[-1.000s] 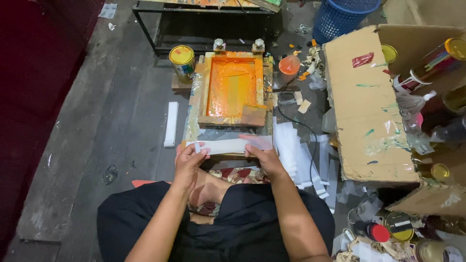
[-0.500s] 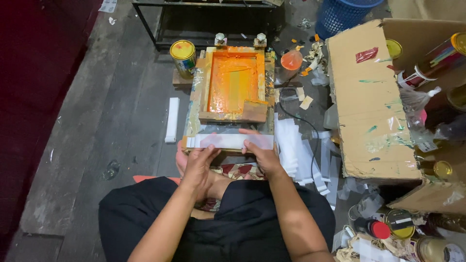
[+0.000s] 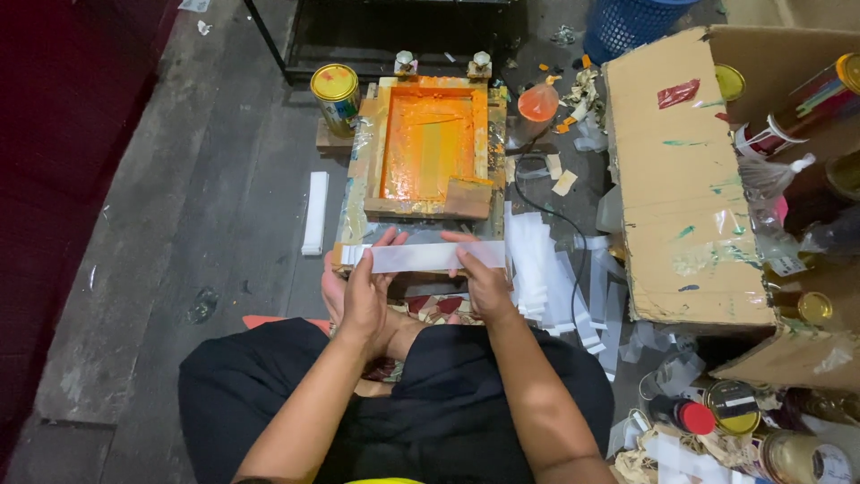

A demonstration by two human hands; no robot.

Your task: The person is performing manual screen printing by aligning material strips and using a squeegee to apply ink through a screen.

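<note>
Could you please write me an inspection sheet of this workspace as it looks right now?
Surface: dark plank floor, stained.
Job's things: white paper strip held level before the orange-inked printing screen frame.
Clutter: pile of white strips, yellow-lidded tin, torn cardboard box, jars and cans at right.
Grippers: left hand and right hand each grip the strip.
Cables: black cable across the strips.
Surroundings: blue basket, black metal frame.

Blue basket [image 3: 632, 22], top cut off
</note>
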